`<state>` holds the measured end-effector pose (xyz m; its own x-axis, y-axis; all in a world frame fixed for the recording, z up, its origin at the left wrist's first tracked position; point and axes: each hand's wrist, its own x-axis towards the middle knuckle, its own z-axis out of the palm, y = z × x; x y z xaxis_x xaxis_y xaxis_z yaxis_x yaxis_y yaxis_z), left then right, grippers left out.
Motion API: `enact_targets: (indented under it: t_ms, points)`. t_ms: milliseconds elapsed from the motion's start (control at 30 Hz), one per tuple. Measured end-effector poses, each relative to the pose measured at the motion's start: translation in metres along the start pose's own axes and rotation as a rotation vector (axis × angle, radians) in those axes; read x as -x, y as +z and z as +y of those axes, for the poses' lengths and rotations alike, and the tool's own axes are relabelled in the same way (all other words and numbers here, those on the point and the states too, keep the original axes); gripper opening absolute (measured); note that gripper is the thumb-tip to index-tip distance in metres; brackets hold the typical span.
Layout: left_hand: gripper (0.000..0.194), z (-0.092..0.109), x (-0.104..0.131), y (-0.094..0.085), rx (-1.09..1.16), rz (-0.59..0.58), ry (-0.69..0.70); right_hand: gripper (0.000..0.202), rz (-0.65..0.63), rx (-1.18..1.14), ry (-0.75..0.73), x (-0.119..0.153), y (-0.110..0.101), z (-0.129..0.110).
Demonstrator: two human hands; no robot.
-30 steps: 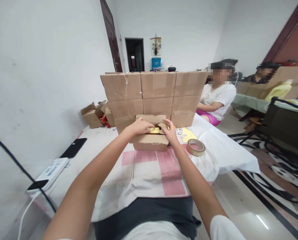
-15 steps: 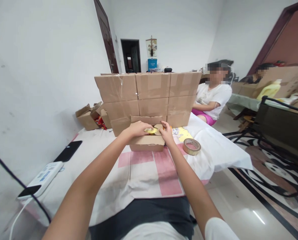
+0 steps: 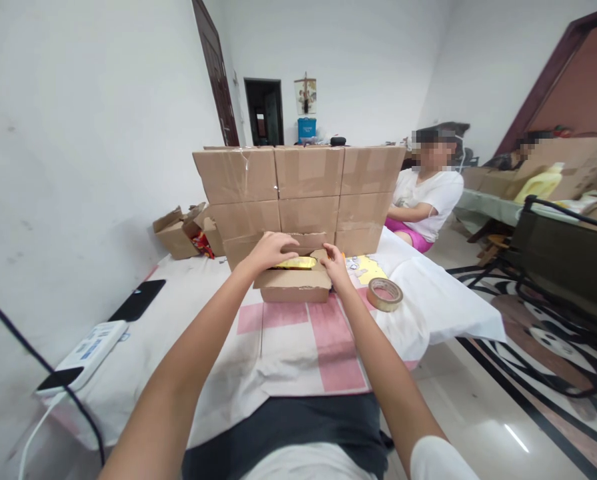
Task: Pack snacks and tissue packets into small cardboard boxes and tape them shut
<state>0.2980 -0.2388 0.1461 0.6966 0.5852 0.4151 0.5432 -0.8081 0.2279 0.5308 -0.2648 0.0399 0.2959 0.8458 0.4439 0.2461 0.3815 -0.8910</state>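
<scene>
A small cardboard box (image 3: 295,294) stands on the table before me with its top flaps raised. Something yellow and shiny (image 3: 298,263) shows inside; its kind I cannot make out. My left hand (image 3: 272,251) is over the box's left side, fingers stretched forward and thumb apart, with nothing in it. At the right side, my right hand (image 3: 335,263) grips the box by its short side flap (image 3: 319,257), thumb inward and forefinger raised behind. To the right of the box lies a roll of tape (image 3: 385,295).
Stacked taped cartons (image 3: 308,175) form a wall just behind the box. Opened cartons (image 3: 178,235) stand at left, near a black phone (image 3: 138,300) and a white power strip (image 3: 85,357). A person in a white shirt (image 3: 431,193) sits beyond the table's right side.
My left hand has lifted and shifted left, opening its fingers and uncovering more of the yellow contents. A flap at the box's left now sticks outward. My right hand stays at the right side.
</scene>
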Motion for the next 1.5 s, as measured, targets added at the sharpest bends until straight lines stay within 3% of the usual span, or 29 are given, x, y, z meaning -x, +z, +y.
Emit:
enact_targets:
  t_ms: [100, 300, 467, 567, 633, 733, 833, 1000, 1133, 1200, 1300, 1433, 1500]
  points:
    - [0.04, -0.021, 0.01, -0.003, 0.026, 0.193, -0.116, 0.062, -0.022, -0.007, 0.012, -0.001, -0.002, 0.001]
    - [0.041, -0.049, 0.043, 0.001, 0.172, 0.282, -0.13, 0.058, -0.097, -0.052, 0.024, -0.007, -0.005, -0.001]
    - [0.045, -0.049, 0.073, 0.015, 0.297, 0.359, -0.191, 0.053, -0.123, -0.105, 0.051, -0.014, -0.002, -0.001]
    - [0.048, -0.051, 0.081, 0.025, 0.38, 0.367, -0.243, 0.06, -0.13, -0.157, 0.055, -0.016, -0.001, -0.002]
    - [0.041, -0.052, 0.083, 0.031, 0.446, 0.355, -0.26, 0.061, -0.142, -0.196, 0.054, -0.015, -0.001, -0.005]
    - [0.032, -0.052, 0.087, 0.041, 0.546, 0.354, -0.274, 0.049, -0.162, -0.242, 0.045, -0.007, -0.001, -0.009]
    - [0.035, -0.048, 0.091, 0.052, 0.629, 0.407, -0.28, 0.038, -0.175, -0.329, 0.056, 0.007, -0.002, -0.011]
    - [0.045, -0.044, 0.091, 0.068, 0.734, 0.523, -0.296, 0.057, -0.34, -0.527, 0.276, 0.032, -0.021, -0.016]
    - [0.054, -0.041, 0.089, 0.075, 0.815, 0.582, -0.326, 0.072, -0.44, -0.517, 0.246, 0.048, -0.035, -0.022]
    - [0.063, -0.037, 0.09, 0.076, 0.858, 0.591, -0.338, 0.07, -0.371, -0.466, 0.216, 0.051, -0.031, -0.026]
    - [0.072, -0.03, 0.093, 0.073, 0.904, 0.573, -0.338, 0.057, -0.167, -0.38, 0.196, 0.049, -0.014, -0.032]
    - [0.04, -0.025, 0.093, 0.068, 0.86, 0.561, -0.349, 0.05, 0.076, -0.241, 0.21, 0.045, 0.007, -0.037]
    - [0.037, -0.023, 0.091, 0.066, 0.83, 0.562, -0.367, 0.049, 0.138, -0.185, 0.197, 0.044, 0.013, -0.039]
